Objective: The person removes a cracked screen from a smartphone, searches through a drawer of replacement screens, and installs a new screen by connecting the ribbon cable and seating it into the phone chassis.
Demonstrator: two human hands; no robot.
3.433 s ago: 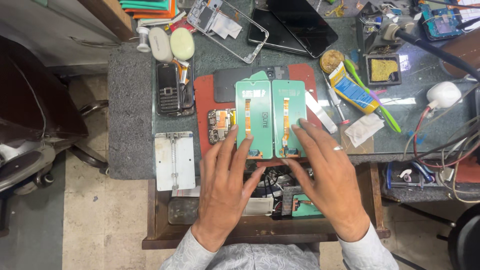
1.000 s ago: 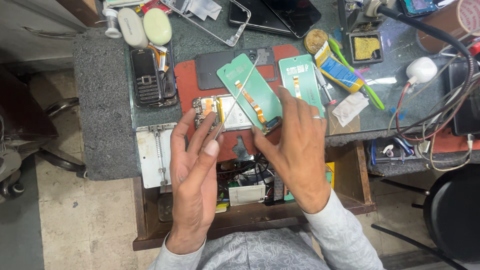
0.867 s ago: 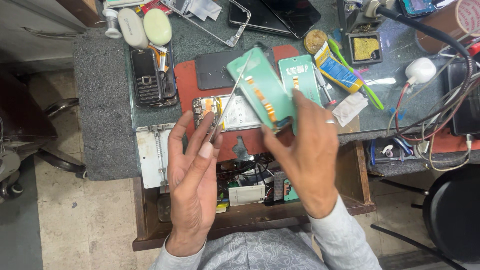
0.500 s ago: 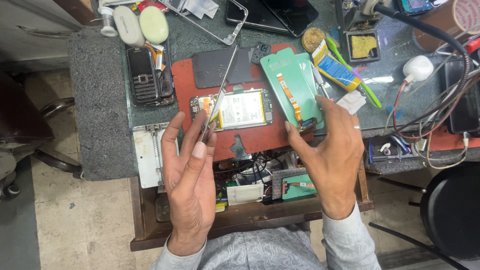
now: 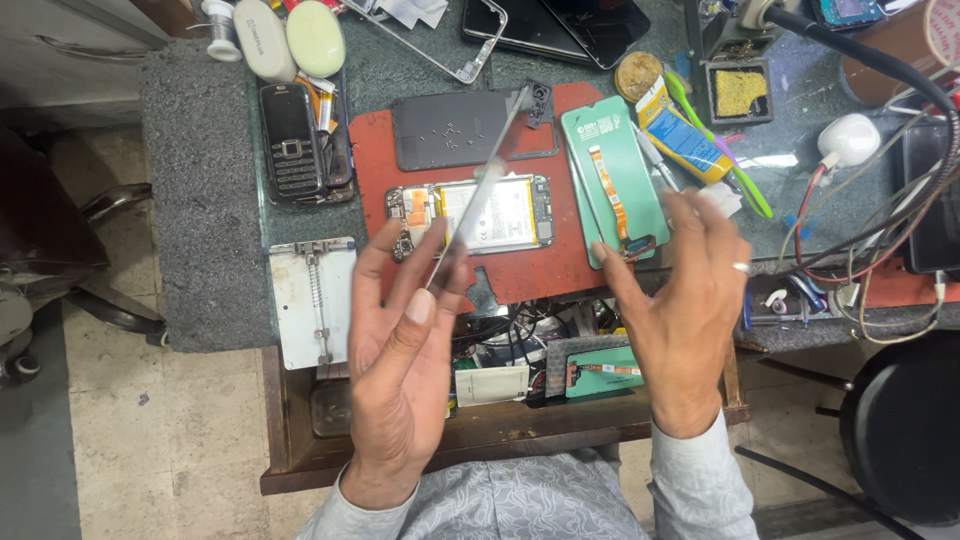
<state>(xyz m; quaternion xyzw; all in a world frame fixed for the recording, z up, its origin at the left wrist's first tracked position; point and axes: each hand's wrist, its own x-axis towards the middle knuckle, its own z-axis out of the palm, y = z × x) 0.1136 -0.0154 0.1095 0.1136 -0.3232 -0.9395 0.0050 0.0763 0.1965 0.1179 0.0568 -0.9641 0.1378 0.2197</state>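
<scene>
Opened phone [image 5: 470,215] on mat [image 5: 520,275] — display panel [image 5: 612,180] right, keypad phone [image 5: 292,140] left

I see a thin panel [image 5: 487,190] held edge-on, slanting up over the opened phone [image 5: 478,212] on the red mat [image 5: 540,280]; its face is hidden, so possibly a screen. A green screen [image 5: 612,185] lies flat, back up, orange flex showing.

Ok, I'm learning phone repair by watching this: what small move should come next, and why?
Probably lower the thin panel onto the opened phone. The left hand pinches the panel edge-on, tilted right above the phone's exposed battery. The right hand rests its fingertips at the lower end of the green screen, which lies flat on the red mat, so it looks set down.
</scene>
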